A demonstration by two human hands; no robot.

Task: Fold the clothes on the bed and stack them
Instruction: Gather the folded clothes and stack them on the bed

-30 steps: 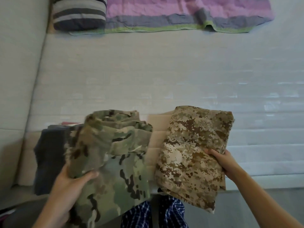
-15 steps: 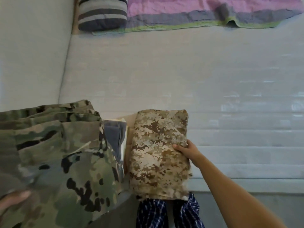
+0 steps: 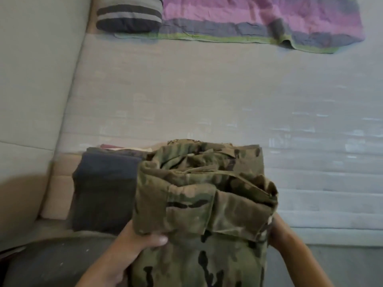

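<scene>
While both hands grip it, the folded green camouflage garment (image 3: 205, 195) sits at the near edge of the bed (image 3: 207, 96), held from either side, apparently to keep its bulky folds from slumping. The left hand (image 3: 136, 243) clamps the near left corner, thumb on top; the right hand (image 3: 279, 235) closes on the right edge, fingers hidden. Just beside it, to the left, lies a folded dark stack (image 3: 103, 189), probably the intended pile. A striped pillow (image 3: 128, 15) and a pink blanket (image 3: 259, 17) lie at the far edge.

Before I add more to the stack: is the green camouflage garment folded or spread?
Folded: the green camouflage garment shows stacked layers, gripped by both hands.
</scene>
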